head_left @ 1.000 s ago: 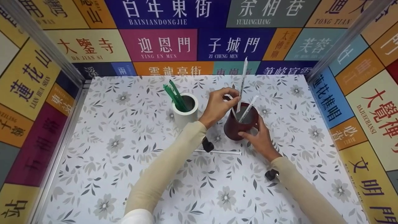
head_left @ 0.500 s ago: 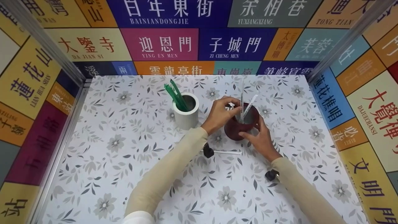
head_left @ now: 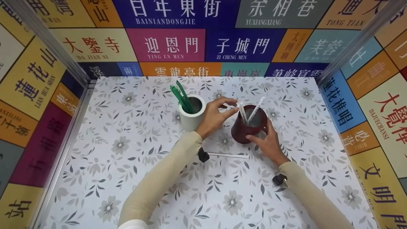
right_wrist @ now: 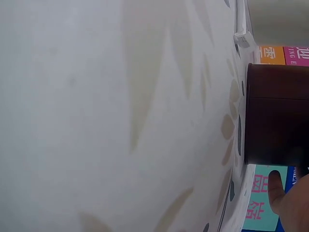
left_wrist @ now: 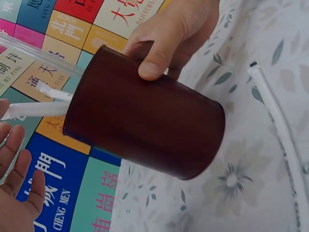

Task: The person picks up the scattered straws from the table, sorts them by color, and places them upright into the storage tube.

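Observation:
A dark red-brown cup (head_left: 242, 133) stands on the cloth, gripped at its right side by my right hand (head_left: 269, 143), thumb in front and fingers behind. White wrapped straws (head_left: 256, 110) lean inside it and stick out past the rim. My left hand (head_left: 213, 117) is at the cup's left rim, its thumb and index finger beside the straw tops. In the left wrist view, the left fingers (left_wrist: 17, 171) are spread loosely near a straw end (left_wrist: 34, 110). The right wrist view shows the cup (right_wrist: 277, 113) and part of the right hand (right_wrist: 295, 205).
Left of the red-brown cup stands a white cup (head_left: 191, 123) holding several green straw-like sticks (head_left: 186, 101). Another white wrapped straw (head_left: 229, 155) lies on the flowered cloth (head_left: 178, 197) in front. Printed panels (head_left: 173, 44) wall in the back and sides.
The straw pinched upright by my left hand went down into the red-brown cup. My left hand has since drawn back to the left. My right hand keeps its grip on the cup.

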